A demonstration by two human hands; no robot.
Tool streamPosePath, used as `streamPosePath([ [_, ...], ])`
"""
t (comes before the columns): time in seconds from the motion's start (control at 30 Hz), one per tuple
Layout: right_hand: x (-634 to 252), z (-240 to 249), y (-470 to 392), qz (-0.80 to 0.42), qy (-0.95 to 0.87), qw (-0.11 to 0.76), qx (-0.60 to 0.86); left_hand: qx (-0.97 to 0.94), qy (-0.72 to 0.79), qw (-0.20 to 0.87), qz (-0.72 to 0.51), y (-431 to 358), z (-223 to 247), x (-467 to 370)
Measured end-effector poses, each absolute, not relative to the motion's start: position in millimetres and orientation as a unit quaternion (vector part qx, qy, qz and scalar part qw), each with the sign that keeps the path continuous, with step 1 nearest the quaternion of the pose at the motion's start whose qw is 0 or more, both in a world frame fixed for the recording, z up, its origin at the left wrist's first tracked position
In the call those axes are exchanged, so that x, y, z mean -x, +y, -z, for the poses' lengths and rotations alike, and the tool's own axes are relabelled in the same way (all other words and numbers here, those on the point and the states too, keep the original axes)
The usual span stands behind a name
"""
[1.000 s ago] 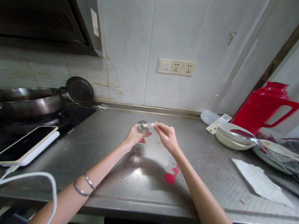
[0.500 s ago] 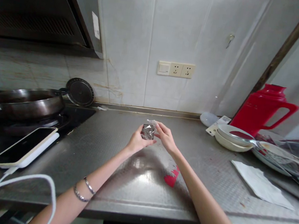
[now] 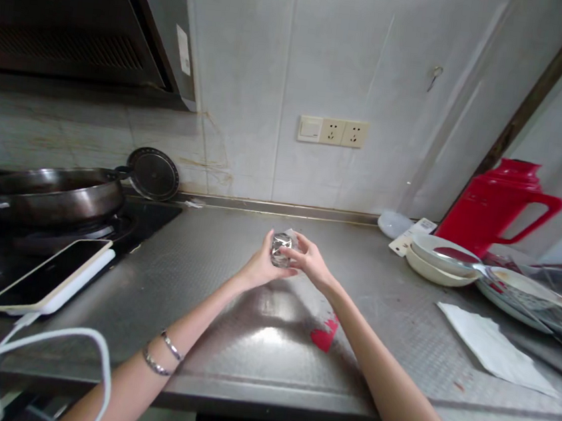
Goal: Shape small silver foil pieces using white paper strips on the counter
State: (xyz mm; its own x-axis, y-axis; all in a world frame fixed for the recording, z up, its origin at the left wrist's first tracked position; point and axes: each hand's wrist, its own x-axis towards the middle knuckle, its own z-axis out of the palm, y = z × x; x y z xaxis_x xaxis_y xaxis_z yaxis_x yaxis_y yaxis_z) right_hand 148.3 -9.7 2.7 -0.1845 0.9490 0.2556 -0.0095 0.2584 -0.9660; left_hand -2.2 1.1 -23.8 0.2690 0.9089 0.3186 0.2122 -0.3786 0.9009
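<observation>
Out over the metal counter, my left hand (image 3: 261,265) grips a small, dark, square box wrapped in shiny clear plastic (image 3: 281,249). Its thumb and fingers close around the box's left side and underside. My right hand (image 3: 312,262) is closed on the box's right side, with a finger laid across its front face. A pale bit of clear film (image 3: 291,232) sticks up at the top edge, near the right fingertips. Glare on the plastic hides any print on the box. Below the hands, a torn red heart sticker (image 3: 324,335) lies on the counter.
To the left, a steel pan (image 3: 56,193) sits on the black stove, beside a phone (image 3: 48,273) with a white cable (image 3: 62,331). At right are a red thermos (image 3: 494,209), stacked bowls (image 3: 435,270), plates, and a white napkin (image 3: 495,347).
A right-hand finger has come across the front of the box, where before the hand was at its top right corner and film. The box has turned slightly. The view has shifted a little.
</observation>
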Motion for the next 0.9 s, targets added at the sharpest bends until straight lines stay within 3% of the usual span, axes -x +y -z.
streamPosePath([
  [0.13, -148.5, -5.1, -10.7, -0.502, -0.576, 0.496, 0.412, -0.776, 0.424, 0.225, -0.408, -3.2, 15.2, 13.6],
  [0.23, -147.2, -5.0, -11.5, -0.501, -0.581, 0.481, 0.424, -0.796, 0.399, 0.195, -0.410, -1.2, 15.2, 16.1],
  [0.43, -146.9, 0.5, -6.6, -0.527, -0.557, 0.492, 0.413, -0.794, 0.355, 0.221, -0.441, 4.0, 21.4, 13.4],
  [0.67, -159.2, 8.2, 4.4, -0.513, -0.538, 0.482, 0.463, -0.749, 0.323, 0.341, -0.468, -6.8, 16.4, 4.6],
  [0.77, -165.0, 8.4, 8.9, -0.436, -0.582, 0.486, 0.485, -0.722, 0.321, 0.385, -0.477, -8.6, 15.5, 1.5],
  [0.9, -174.0, 5.4, 14.5, -0.224, -0.661, 0.531, 0.480, -0.712, 0.332, 0.394, -0.477, -7.3, 16.8, 0.9],
])
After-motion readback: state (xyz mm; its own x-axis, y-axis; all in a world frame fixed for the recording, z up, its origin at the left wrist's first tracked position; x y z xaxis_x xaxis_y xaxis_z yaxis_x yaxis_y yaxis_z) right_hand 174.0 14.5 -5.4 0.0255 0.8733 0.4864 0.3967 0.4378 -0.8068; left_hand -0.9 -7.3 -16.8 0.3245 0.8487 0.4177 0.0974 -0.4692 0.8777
